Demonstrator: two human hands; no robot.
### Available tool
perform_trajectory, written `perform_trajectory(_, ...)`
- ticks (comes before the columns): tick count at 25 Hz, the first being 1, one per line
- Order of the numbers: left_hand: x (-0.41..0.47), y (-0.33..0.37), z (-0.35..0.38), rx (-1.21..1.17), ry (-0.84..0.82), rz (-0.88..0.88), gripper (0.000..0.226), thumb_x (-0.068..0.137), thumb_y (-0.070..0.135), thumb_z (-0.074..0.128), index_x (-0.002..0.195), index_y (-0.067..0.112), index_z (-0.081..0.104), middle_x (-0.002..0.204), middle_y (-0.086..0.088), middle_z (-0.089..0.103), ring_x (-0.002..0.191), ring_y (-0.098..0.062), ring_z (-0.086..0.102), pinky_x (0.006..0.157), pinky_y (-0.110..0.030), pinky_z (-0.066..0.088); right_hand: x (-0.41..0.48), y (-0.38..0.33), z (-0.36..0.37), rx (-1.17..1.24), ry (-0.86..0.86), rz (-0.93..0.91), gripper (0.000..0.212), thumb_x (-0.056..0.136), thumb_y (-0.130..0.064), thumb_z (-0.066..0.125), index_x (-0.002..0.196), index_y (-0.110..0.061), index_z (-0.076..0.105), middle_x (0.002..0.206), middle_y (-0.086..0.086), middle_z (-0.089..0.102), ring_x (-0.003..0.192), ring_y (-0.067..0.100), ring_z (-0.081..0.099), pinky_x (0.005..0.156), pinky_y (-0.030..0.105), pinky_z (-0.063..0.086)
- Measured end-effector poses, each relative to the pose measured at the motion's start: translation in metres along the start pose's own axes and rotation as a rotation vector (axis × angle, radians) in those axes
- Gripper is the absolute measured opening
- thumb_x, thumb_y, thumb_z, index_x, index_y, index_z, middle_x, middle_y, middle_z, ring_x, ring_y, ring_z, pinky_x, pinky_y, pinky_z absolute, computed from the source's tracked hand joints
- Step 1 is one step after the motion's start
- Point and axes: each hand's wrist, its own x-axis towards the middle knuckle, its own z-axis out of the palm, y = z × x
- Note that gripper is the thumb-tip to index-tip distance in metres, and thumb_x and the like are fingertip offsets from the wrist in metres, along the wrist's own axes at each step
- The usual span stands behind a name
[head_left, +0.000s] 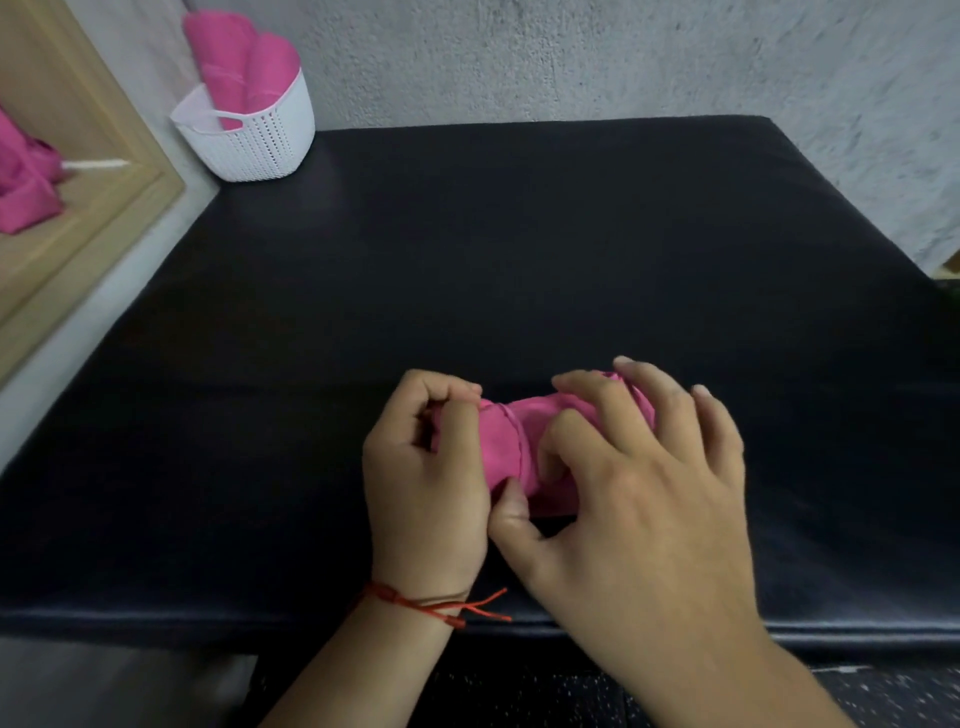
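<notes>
A pink cloth (511, 447), bunched into a short roll, lies on the black padded table (467, 260) near its front edge. My left hand (423, 478), with a red thread on the wrist, grips the roll's left end with curled fingers. My right hand (639, 467) lies over the right part of the roll, fingers curled down onto the fabric and thumb tucked under its near edge. Most of the cloth is hidden under the two hands.
A white perforated basket (260, 140) stands at the table's back left corner with two rolled pink cloths (244, 67) upright in it. A wooden-framed mirror (78, 171) leans at the left, reflecting pink cloth. A rough grey wall runs behind the table.
</notes>
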Motion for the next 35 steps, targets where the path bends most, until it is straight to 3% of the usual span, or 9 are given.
perform_trajectory(3,0.001,0.003,-0.008,0.183,-0.147,0.012,0.015,0.100,0.020,0.060,0.087,0.019,0.067,0.083,0.005,0.069,0.080,-0.013,0.067,0.070,-0.032,0.054,-0.001,-0.004,0.008,-0.018,-0.002,0.035,0.023,0.084,-0.053,0.066,0.088,-0.031,0.066,0.145,-0.012,0.062,0.153,0.029,0.037,0.124,0.066,0.021)
perform_trajectory(6,0.011,-0.003,-0.038,0.324,-0.410,0.214,0.012,0.102,0.034,0.060,0.109,0.028,0.067,0.116,0.016,0.067,0.112,-0.005,0.065,0.089,-0.024,0.053,0.001,-0.006,0.011,-0.006,0.015,0.026,0.018,0.087,-0.050,0.065,0.088,-0.032,0.066,0.150,-0.012,0.060,0.156,0.028,0.035,0.122,0.070,0.020)
perform_trajectory(8,0.022,-0.011,-0.061,0.393,-0.661,0.313,0.041,0.095,0.032,0.071,0.135,0.029,0.059,0.152,0.017,0.047,0.144,-0.009,0.045,0.111,-0.023,0.042,0.002,-0.007,0.013,-0.002,0.018,0.020,0.015,0.087,-0.047,0.064,0.087,-0.032,0.065,0.152,-0.012,0.059,0.156,0.028,0.034,0.122,0.070,0.020)
perform_trajectory(11,0.028,-0.024,-0.073,0.528,-0.826,0.383,0.085,0.082,0.034,0.087,0.153,0.030,0.040,0.162,0.019,0.033,0.153,-0.011,0.032,0.120,-0.028,0.035,0.002,-0.007,0.015,-0.004,0.022,0.012,0.012,0.087,-0.044,0.064,0.085,-0.032,0.062,0.151,-0.013,0.058,0.156,0.029,0.034,0.122,0.071,0.019)
perform_trajectory(14,0.025,-0.025,-0.069,0.523,-0.714,0.318,0.081,0.080,0.053,0.083,0.148,0.037,0.042,0.145,0.025,0.046,0.137,-0.004,0.048,0.107,-0.028,0.048,0.002,-0.007,0.012,-0.033,0.121,0.009,0.015,0.086,-0.044,0.071,0.088,-0.030,0.065,0.143,-0.008,0.063,0.147,0.029,0.043,0.118,0.060,0.028)
perform_trajectory(19,0.010,-0.029,-0.055,0.253,-0.355,0.365,0.070,0.079,0.025,0.089,0.138,0.014,0.053,0.146,0.003,0.049,0.134,-0.020,0.056,0.098,-0.039,0.057,0.008,0.004,0.021,0.107,0.157,0.032,0.020,0.093,-0.049,0.069,0.098,-0.030,0.070,0.088,-0.013,0.064,0.082,0.018,0.059,0.069,0.037,0.047)
perform_trajectory(23,-0.002,-0.028,-0.038,0.318,-0.177,0.481,0.068,0.076,0.012,0.091,0.133,0.014,0.054,0.144,-0.005,0.049,0.135,-0.015,0.055,0.095,-0.029,0.058,0.004,0.008,0.040,0.327,0.163,0.073,0.018,0.095,-0.041,0.075,0.109,-0.029,0.080,0.091,-0.016,0.075,0.078,0.007,0.070,0.065,0.031,0.058)
perform_trajectory(27,-0.011,-0.021,-0.027,0.361,-0.147,0.486,0.065,0.075,0.010,0.091,0.129,0.018,0.056,0.142,-0.004,0.052,0.132,-0.011,0.056,0.098,-0.010,0.049,0.004,0.010,0.046,0.402,0.211,0.111,0.005,0.095,-0.033,0.078,0.098,-0.030,0.082,0.078,-0.017,0.073,0.067,0.003,0.067,0.060,0.031,0.057)
perform_trajectory(35,-0.021,-0.013,-0.025,0.184,-0.164,0.465,0.063,0.069,0.006,0.097,0.124,0.007,0.068,0.145,-0.004,0.057,0.133,-0.023,0.060,0.088,-0.038,0.062,0.025,0.049,0.030,0.490,0.182,0.254,0.015,0.089,-0.025,0.080,0.079,-0.028,0.069,0.076,-0.013,0.070,0.069,0.009,0.067,0.065,0.039,0.056)
